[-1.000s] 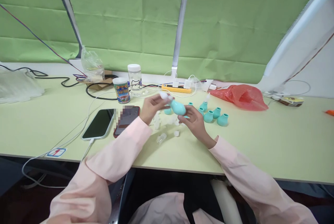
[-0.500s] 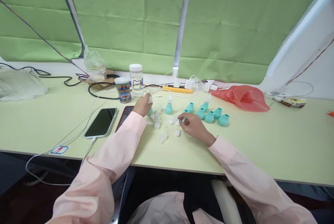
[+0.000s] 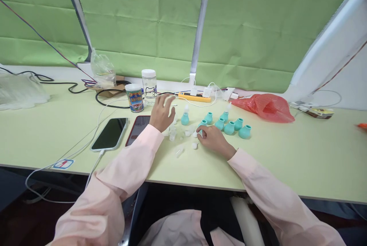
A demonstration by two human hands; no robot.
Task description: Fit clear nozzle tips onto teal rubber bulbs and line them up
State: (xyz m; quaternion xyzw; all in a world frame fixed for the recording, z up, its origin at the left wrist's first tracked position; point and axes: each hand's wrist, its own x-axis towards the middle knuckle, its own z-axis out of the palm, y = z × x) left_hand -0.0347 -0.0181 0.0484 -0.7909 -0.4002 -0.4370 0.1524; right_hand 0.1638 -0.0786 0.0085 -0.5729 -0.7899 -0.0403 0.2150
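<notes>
My left hand (image 3: 162,113) is raised over the left side of the small parts, fingers spread and nothing visible in them. Below it lie several translucent plastic pieces (image 3: 172,135). My right hand (image 3: 213,139) rests low over the table with thumb and fingers curled together. Its fingertips are beside a small white cap (image 3: 195,134) and a teal rubber bulb (image 3: 203,123); what they pinch, if anything, is hidden. A teal bulb with a clear nozzle (image 3: 185,118) stands upright between my hands. Several open-necked teal bulbs (image 3: 229,127) stand to the right.
Left of the parts lie a red-edged phone (image 3: 138,129) and a charging phone (image 3: 109,134). Behind stand a printed tub (image 3: 134,98) and a clear bottle (image 3: 149,87). An orange power strip (image 3: 195,97) and a red plastic bag (image 3: 266,107) lie along the back.
My left hand has let go of a clear-nozzled piece it pinched, opened its fingers and lifted. My right hand has stayed nearly still, its fingers curled.
</notes>
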